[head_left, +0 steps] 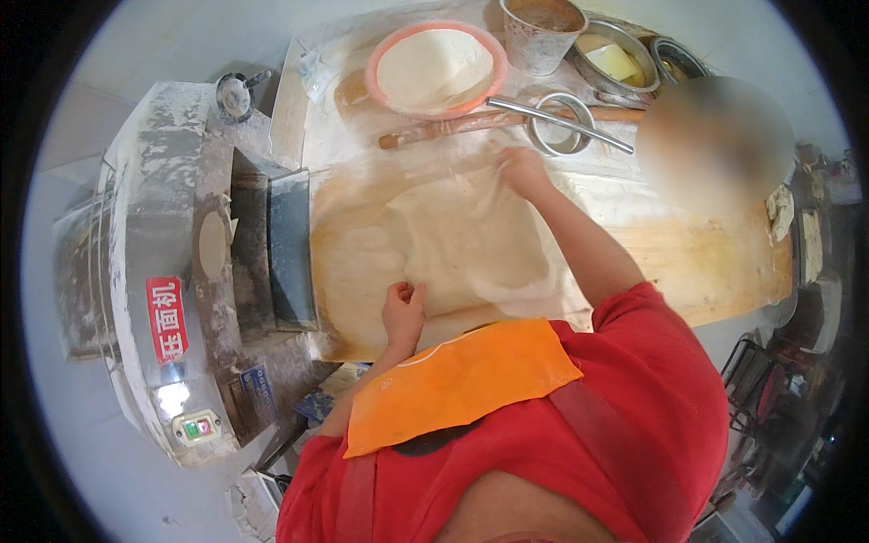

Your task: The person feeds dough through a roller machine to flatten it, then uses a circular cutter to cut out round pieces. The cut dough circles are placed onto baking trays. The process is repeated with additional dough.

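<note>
A broad, pale sheet of dough (480, 235) lies over the wooden work board (724, 262) in front of me, with its outline soft and partly blurred. My right hand (523, 172) reaches to the far side of the dough, its fingers smeared by motion; whether they grip anything is unclear. Close to the near left edge of the dough is my left hand (404, 306), fingers curled in and thumb close to them. What those fingers hold, if anything, cannot be made out.
A floury grey machine (163, 199) with a dark plate stands left. At the back are a pink-rimmed basin (434, 68) of flour, a rolling pin (425, 136), a metal ring-shaped container (561, 124) with a metal rod (557, 124) across it, a bucket (540, 45) and bowls (615, 59).
</note>
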`<state>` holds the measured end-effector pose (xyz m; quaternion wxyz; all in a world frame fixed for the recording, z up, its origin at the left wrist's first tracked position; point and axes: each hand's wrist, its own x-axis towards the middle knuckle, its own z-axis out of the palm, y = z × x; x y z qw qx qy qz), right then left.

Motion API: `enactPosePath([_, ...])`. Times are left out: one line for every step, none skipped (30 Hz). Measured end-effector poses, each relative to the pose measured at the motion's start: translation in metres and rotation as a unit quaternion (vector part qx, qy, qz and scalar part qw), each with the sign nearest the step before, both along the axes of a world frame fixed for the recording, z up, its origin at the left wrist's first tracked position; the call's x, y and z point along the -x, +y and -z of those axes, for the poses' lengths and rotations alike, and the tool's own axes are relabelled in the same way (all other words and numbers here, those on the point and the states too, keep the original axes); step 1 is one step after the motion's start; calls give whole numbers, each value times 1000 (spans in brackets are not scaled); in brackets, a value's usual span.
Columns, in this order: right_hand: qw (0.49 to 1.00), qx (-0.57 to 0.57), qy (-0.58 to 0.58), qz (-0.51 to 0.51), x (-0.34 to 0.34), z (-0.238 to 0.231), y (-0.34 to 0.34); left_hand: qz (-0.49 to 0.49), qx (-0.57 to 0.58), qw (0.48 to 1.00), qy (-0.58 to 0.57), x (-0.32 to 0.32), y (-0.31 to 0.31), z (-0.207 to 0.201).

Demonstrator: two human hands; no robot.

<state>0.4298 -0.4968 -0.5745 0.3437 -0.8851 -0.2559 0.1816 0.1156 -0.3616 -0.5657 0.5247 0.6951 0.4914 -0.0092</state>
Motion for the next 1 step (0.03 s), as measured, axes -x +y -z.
enactPosePath([1000,-3,2,-2,3,1,-4,-40,83,995,27,-4,-8,-11])
